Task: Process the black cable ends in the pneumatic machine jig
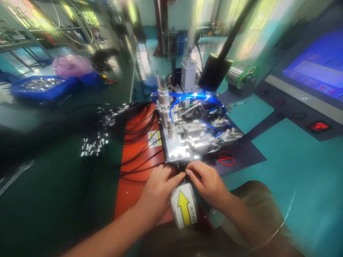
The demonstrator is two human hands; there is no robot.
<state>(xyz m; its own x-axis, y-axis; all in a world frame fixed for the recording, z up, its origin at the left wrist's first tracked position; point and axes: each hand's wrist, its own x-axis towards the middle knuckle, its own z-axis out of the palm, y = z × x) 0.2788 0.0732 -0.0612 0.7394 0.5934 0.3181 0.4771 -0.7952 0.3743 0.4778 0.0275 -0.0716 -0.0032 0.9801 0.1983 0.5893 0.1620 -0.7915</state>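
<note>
While my trouser leg [249,200] shows low on the right, a white sign [175,210] with a yellow arrow pointing away from me sits just below and between my hands. My left hand [160,182] and right hand [207,178] meet at the near edge of the metal machine [184,142], fingers bent and drawn nearly together, the fingertips almost touching; whatever they may pinch is too small to make out, so I cannot tell if either has hold of anything. The machine stands right in front of me, with blue tubes [198,96] arching over its top. Beside it on the left, black wires [144,129] run across an orange board [134,203], and small shiny metal pieces [95,146] lie over the dark green counter [53,203]. Red-handled scissors [226,164] rest to the machine's right. Beyond, a screen [318,67] glows blue on the right, a spool [239,75] of silvery wire is behind the machine, and a blue tray [43,94] of metal bits sits far left, near a pink bag [71,66].
</note>
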